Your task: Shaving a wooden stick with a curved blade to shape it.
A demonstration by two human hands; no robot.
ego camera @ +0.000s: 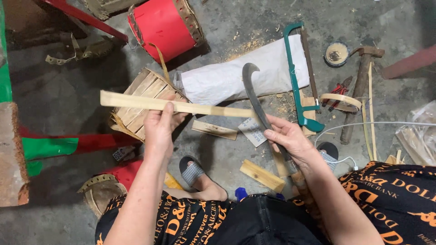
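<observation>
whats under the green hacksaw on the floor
The green-framed hacksaw lies across a white woven sack and a pale wood offcut on the grey concrete floor. The frame hides whatever lies directly beneath it.

Even, fairly dim light falls from above on the grey concrete floor (68,100), casting soft shadows beneath the forearms near the person, with no glare, sharp focus throughout, and slight wide-angle bending at the far corners

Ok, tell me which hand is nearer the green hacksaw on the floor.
Right. The right hand, gripping the hooked knife, sits just left of the green hacksaw; the left hand, holding the bamboo strip, is farther left.
</observation>
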